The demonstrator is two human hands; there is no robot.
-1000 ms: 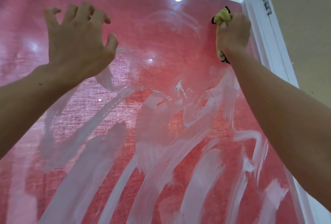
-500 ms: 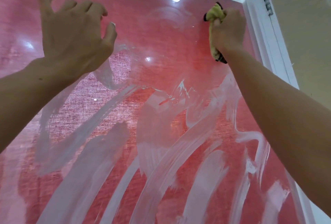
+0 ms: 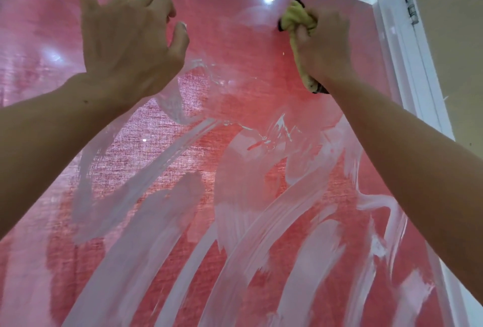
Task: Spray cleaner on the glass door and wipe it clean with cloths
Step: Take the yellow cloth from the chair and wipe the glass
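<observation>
Gripping a crumpled yellow cloth (image 3: 300, 17), the right hand (image 3: 325, 47) presses it high on the smeared glass door (image 3: 235, 170), near the white door frame (image 3: 407, 70). The left hand (image 3: 125, 42) is empty, fingers curled clawlike, farther from that frame.

Door frame (image 3: 400, 47) bounds the glass (image 3: 235, 107) rightward; leftward seemingly open.
</observation>
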